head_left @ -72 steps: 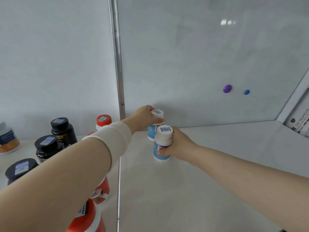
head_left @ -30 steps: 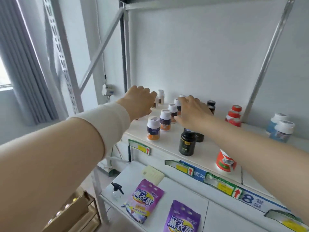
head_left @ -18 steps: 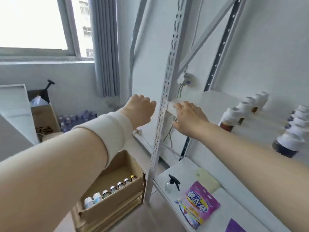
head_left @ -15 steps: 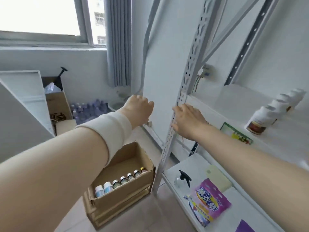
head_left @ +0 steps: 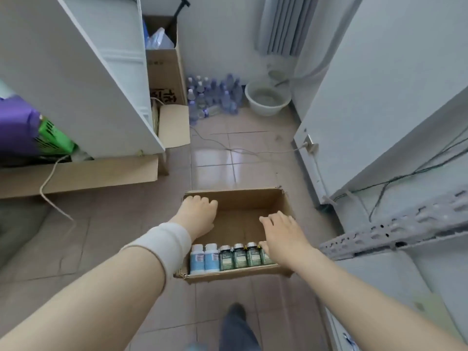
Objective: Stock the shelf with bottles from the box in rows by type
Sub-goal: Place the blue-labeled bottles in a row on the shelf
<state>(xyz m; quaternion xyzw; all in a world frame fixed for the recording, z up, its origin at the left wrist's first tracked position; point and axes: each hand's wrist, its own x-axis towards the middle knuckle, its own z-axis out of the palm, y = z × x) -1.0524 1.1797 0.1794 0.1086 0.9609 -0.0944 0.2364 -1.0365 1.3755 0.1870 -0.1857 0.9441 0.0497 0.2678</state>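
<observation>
An open cardboard box [head_left: 238, 196] stands on the tiled floor below me. Along its near wall runs a row of bottles: two blue-labelled ones with white caps [head_left: 204, 258] on the left, then several green-labelled ones with dark caps [head_left: 239, 257]. My left hand [head_left: 198, 215], with a white wrap on the wrist, hovers over the box's far left part, fingers loosely curled and holding nothing. My right hand [head_left: 283, 235] is spread over the box's right side, just above the rightmost green bottle, and holds nothing. The shelf's grey perforated rail [head_left: 395, 226] shows at the right.
A white panel [head_left: 83, 72] leans at the left over flattened cardboard [head_left: 83, 177]. A tall carton [head_left: 164, 64], water bottles [head_left: 215, 97] and a basin [head_left: 268, 100] stand at the back. Cables [head_left: 240, 149] cross the floor. My leg [head_left: 236, 328] is in front of the box.
My view swung from the shelf down to the floor box. Both hands, empty since placing the blue bottles on the shelf, came down over the open box.
</observation>
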